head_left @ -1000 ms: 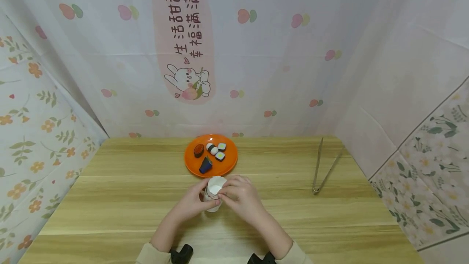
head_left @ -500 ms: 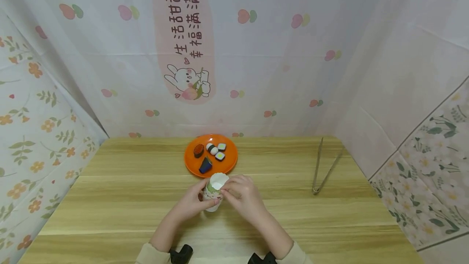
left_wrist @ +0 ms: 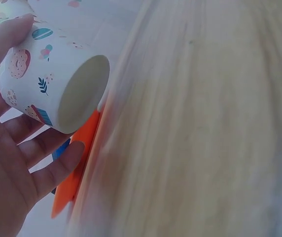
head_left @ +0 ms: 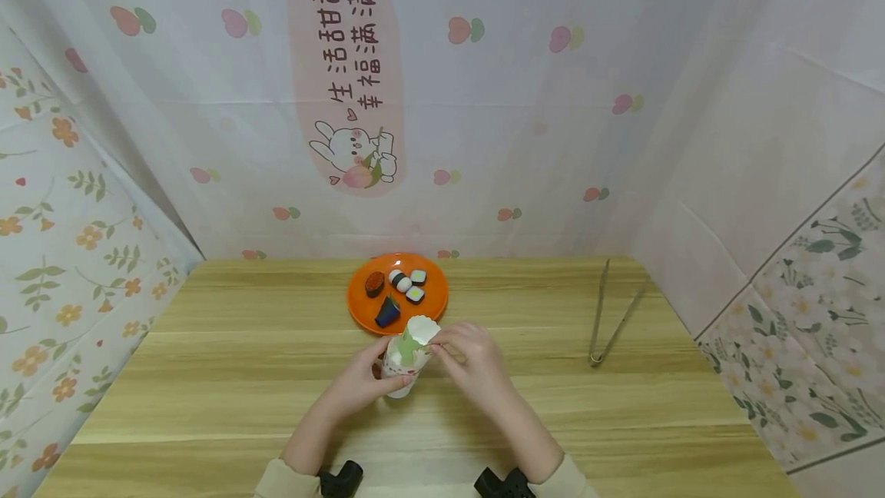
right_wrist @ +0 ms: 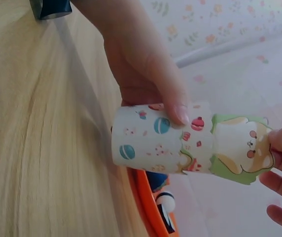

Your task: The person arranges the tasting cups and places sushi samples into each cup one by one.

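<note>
Held by the left hand point(head_left: 362, 376), clear of the table and tilted: a white outer cup point(right_wrist: 151, 143), printed with macarons and sprigs, underside exposed to the left wrist camera. Thumb on one side, fingers along the other, cup filling the grip. Nested partway in the outer cup, well above its rim: an inner cup point(right_wrist: 242, 148) with a bear-like face on green and a scalloped edge. Pinched at that edge, narrowly, between thumb and finger of the right hand point(head_left: 473, 358). White inside at the mouth; cannot see down to the bottom, nor tell if more cups are nested here. Just beyond the cups, an orange plate point(head_left: 433, 308). On it, toy sushi: a red-topped roll point(head_left: 374, 284) to the left, a white piece point(head_left: 399, 280) with a black band in the middle, a pair of pale square rolls point(head_left: 415, 294) to the right, a dark blue piece point(head_left: 388, 311) at the near side. Beneath everything, a wood-grain table point(head_left: 242, 375). Well apart on the right, metal tongs point(head_left: 599, 312) spread in a V, hinge toward the person. Behind, a white cloth point(head_left: 484, 121) with fruit motifs, Chinese lettering and a rabbit; flowered hangings point(head_left: 65, 252) at both sides.
</note>
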`<state>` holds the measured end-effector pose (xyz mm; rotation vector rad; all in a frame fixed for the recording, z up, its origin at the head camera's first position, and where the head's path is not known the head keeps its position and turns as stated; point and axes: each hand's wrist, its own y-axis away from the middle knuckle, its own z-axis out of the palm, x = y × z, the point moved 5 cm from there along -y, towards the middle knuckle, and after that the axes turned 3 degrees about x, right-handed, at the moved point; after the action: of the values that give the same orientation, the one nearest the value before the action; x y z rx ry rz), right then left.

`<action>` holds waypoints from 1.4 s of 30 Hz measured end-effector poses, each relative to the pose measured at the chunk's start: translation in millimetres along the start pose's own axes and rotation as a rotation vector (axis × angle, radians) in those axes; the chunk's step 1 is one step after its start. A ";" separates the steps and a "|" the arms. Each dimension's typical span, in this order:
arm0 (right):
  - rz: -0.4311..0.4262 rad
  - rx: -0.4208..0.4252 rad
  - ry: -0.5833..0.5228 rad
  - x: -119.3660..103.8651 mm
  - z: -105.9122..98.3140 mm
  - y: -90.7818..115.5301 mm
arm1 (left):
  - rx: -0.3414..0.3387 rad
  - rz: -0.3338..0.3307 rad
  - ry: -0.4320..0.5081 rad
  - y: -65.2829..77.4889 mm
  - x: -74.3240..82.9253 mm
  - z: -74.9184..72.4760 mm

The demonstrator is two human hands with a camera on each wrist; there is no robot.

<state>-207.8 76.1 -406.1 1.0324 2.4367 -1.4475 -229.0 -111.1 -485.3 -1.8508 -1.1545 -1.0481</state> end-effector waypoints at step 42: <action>0.007 0.105 0.116 56.3 -20.5 4.9 | 0.060 -0.023 0.035 1.7 -11.9 -11.2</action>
<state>-242.9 122.0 -422.8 1.1765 2.4547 -1.5709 -233.6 -125.6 -491.5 -1.7696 -1.1764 -1.0434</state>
